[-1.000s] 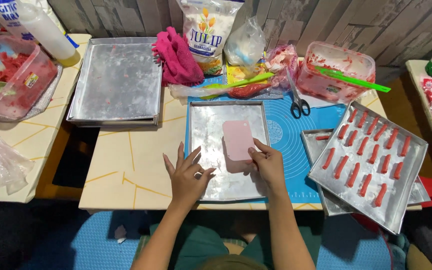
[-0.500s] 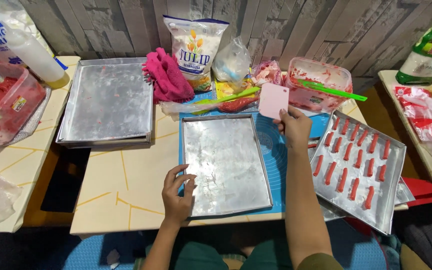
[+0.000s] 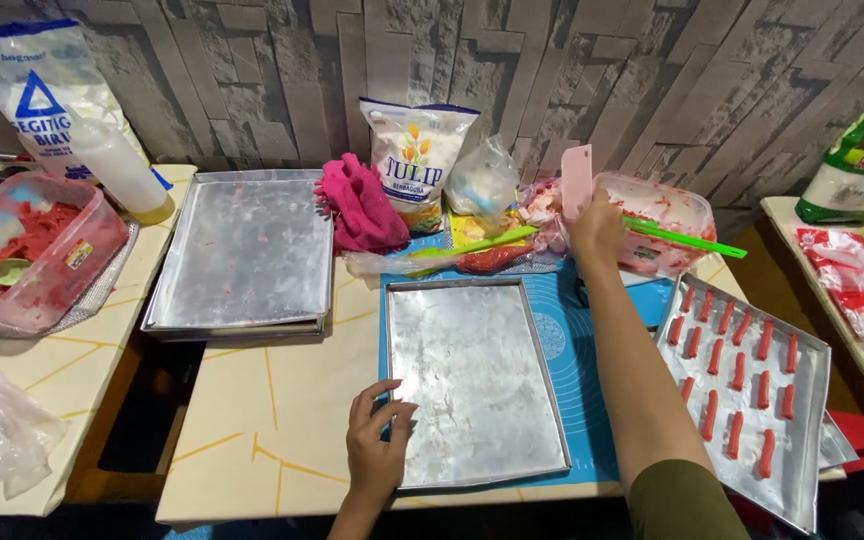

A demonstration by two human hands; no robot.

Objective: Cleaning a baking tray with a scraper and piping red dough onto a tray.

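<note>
Head view: right hand fingers clasp pink scraper upright; left hand released.

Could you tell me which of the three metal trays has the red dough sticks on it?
The tray on the right, with rows of red sticks; the other two are bare.

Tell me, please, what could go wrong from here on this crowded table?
The right hand lifts a pink scraper beside the green spatula jutting from the tub; a bump might flip it. The filled tray looks propped aslant and overhanging, so it might slide. The left hand only steadies the middle tray.
</note>
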